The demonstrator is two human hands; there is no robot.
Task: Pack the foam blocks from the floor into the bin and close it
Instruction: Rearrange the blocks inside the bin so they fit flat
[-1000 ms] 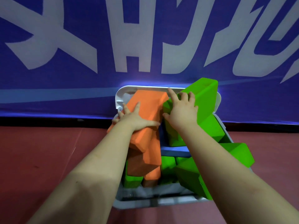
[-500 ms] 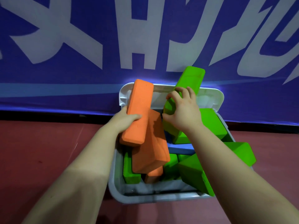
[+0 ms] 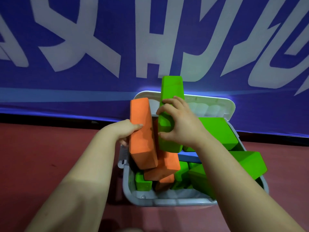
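Observation:
A grey bin (image 3: pixel 167 200) stands on the red floor, crammed with green and orange foam blocks. Its white lid (image 3: pixel 215 106) hangs open at the back against the wall. My left hand (image 3: pixel 124 131) grips a long orange block (image 3: pixel 142 131) held on edge above the bin's left side. Beside it, my right hand (image 3: pixel 180 124) grips a long green block (image 3: pixel 172 91) that stands nearly upright. More orange blocks (image 3: pixel 167 166) lie under these two. A green block (image 3: pixel 247 163) sticks out over the bin's right rim.
A blue banner (image 3: pixel 83 39) with large white characters covers the wall right behind the bin. Red floor (image 3: pixel 41 156) stretches out left of the bin and along its front. A blue block (image 3: pixel 189 157) shows between the green ones.
Both hands have turned their blocks more upright and drawn them together. The orange block now stands on edge and the green block points straight up. The view has shifted left.

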